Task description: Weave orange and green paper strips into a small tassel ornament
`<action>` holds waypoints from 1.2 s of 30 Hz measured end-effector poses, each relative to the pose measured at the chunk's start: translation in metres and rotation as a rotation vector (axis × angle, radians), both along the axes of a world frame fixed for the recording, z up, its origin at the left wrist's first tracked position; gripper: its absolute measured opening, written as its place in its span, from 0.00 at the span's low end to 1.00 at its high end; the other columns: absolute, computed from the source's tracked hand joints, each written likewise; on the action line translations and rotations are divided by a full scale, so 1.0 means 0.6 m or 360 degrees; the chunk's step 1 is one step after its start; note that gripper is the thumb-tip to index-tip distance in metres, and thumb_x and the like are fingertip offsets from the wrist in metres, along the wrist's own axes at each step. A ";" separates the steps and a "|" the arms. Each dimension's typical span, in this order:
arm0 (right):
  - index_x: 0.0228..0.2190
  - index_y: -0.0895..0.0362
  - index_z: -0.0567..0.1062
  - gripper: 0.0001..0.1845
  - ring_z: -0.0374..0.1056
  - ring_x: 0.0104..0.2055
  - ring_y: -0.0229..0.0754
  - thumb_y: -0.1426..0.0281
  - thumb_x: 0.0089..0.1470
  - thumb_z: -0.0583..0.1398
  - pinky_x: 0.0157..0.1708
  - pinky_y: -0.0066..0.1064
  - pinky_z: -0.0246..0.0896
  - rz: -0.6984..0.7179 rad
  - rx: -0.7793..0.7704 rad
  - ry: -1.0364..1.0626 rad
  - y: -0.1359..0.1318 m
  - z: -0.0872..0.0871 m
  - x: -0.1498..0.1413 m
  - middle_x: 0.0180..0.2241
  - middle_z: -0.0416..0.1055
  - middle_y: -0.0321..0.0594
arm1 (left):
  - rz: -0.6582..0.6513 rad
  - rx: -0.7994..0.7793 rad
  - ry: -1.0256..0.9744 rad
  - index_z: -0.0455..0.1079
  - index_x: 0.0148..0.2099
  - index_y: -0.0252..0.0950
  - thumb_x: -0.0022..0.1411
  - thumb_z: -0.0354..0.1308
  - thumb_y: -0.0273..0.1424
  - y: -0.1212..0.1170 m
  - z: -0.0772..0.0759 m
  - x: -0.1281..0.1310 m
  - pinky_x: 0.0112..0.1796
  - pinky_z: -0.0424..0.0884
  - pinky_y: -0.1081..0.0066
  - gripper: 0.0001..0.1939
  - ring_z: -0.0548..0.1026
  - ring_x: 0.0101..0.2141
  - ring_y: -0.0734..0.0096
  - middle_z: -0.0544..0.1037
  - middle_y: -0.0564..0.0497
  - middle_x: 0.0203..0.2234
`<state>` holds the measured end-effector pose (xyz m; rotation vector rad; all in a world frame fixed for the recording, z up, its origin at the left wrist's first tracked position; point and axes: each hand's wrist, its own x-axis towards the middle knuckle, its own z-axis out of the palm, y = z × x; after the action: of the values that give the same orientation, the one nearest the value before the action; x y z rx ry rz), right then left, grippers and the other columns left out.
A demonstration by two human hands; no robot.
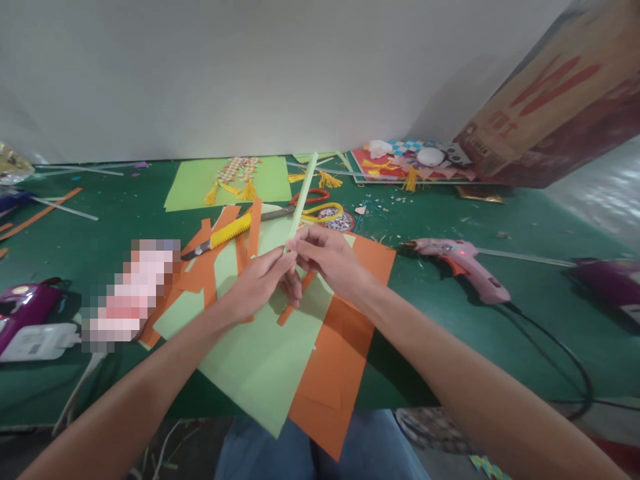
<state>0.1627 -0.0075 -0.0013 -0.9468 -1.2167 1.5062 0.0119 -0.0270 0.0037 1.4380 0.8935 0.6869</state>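
Note:
A narrow light green paper strip (306, 190) rises upright between my hands, its lower end pinched in the fingertips. My left hand (265, 277) is closed on the strip's lower end, and my right hand (330, 259) pinches it from the other side. Just below the fingers shows an orange paper strip (287, 315); whether a finger touches it I cannot tell. Under both hands lie a light green sheet (260, 367) and an orange sheet (333, 373), overlapping and reaching past the table's front edge.
A yellow-handled cutter (230, 231) and scissors (320, 212) lie beyond my hands. At the right a pink glue gun (463, 257) trails a black cord. A blurred-out phone-like object (133, 293) is at left. Tasselled paper pieces (240, 172) and a paper bag (545, 100) stand farther back.

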 end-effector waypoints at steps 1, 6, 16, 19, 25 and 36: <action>0.20 0.57 0.67 0.17 0.51 0.16 0.28 0.60 0.42 0.67 0.17 0.26 0.41 -0.0011 0.0004 0.0007 0.000 0.000 0.000 0.14 0.58 0.27 | 0.0002 -0.0004 0.0010 0.61 0.33 0.35 0.69 0.44 0.37 0.000 0.000 0.000 0.28 0.71 0.73 0.14 0.74 0.21 0.75 0.74 0.54 0.20; 0.18 0.57 0.67 0.18 0.51 0.17 0.28 0.60 0.41 0.68 0.18 0.26 0.41 -0.0013 0.0010 0.0071 0.002 -0.002 0.000 0.13 0.57 0.26 | 0.0004 -0.0009 0.0029 0.60 0.31 0.35 0.69 0.43 0.36 0.000 -0.001 0.001 0.28 0.70 0.74 0.15 0.74 0.21 0.76 0.74 0.53 0.20; 0.19 0.57 0.67 0.17 0.53 0.17 0.28 0.60 0.42 0.67 0.17 0.26 0.42 0.0002 -0.0002 0.0061 0.000 -0.001 0.001 0.14 0.57 0.26 | -0.0008 0.0047 0.0032 0.62 0.34 0.35 0.69 0.43 0.37 0.000 0.000 0.001 0.27 0.71 0.73 0.14 0.74 0.21 0.74 0.74 0.53 0.20; 0.20 0.57 0.68 0.18 0.53 0.17 0.28 0.59 0.41 0.68 0.17 0.26 0.43 0.0075 -0.0026 0.0033 0.000 0.000 0.002 0.15 0.58 0.27 | -0.0008 0.0063 0.0028 0.62 0.35 0.35 0.69 0.43 0.37 0.000 0.000 0.000 0.28 0.71 0.73 0.14 0.74 0.21 0.74 0.74 0.53 0.20; 0.20 0.57 0.68 0.18 0.52 0.17 0.28 0.58 0.41 0.68 0.17 0.26 0.42 0.0026 -0.0011 0.0013 0.001 0.000 0.001 0.14 0.59 0.27 | 0.0010 0.0047 0.0056 0.62 0.34 0.35 0.69 0.44 0.38 0.001 -0.001 0.000 0.28 0.71 0.73 0.14 0.74 0.21 0.74 0.74 0.53 0.21; 0.19 0.57 0.68 0.19 0.52 0.16 0.28 0.59 0.38 0.69 0.17 0.26 0.42 -0.0025 -0.0033 0.0070 0.000 0.003 0.000 0.13 0.58 0.26 | 0.0029 0.0055 0.0060 0.61 0.34 0.35 0.69 0.44 0.38 -0.001 0.001 0.002 0.27 0.71 0.73 0.14 0.74 0.21 0.74 0.74 0.53 0.20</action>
<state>0.1628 -0.0075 0.0003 -0.9304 -1.1620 1.5226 0.0133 -0.0277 0.0042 1.4794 0.9293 0.6938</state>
